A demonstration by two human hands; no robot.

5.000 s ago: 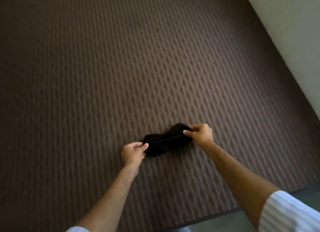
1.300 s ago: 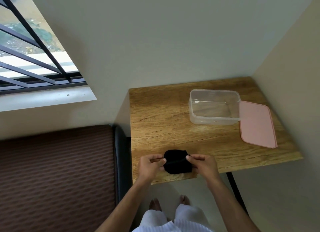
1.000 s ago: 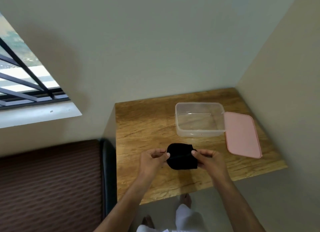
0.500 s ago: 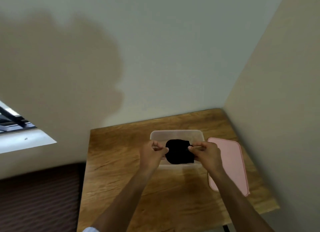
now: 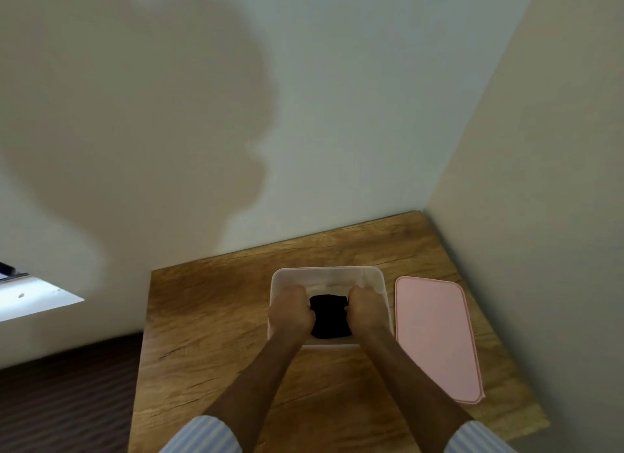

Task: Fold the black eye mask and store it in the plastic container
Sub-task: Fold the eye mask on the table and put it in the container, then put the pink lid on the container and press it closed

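Note:
The folded black eye mask (image 5: 329, 316) lies low inside the clear plastic container (image 5: 326, 273), which stands on the wooden table. My left hand (image 5: 291, 311) grips the mask's left edge and my right hand (image 5: 365, 310) grips its right edge. Both hands reach down into the container, and their fingertips are hidden behind the knuckles.
A pink lid (image 5: 436, 331) lies flat on the wooden table (image 5: 209, 317) just right of the container. Walls meet in a corner behind and to the right of the table. A dark brown ribbed mat (image 5: 60, 402) lies at the lower left, a window sill (image 5: 33, 299) above it.
Both hands carried the folded mask from the table's near edge forward over the container and lowered it inside. The view tilted toward the corner.

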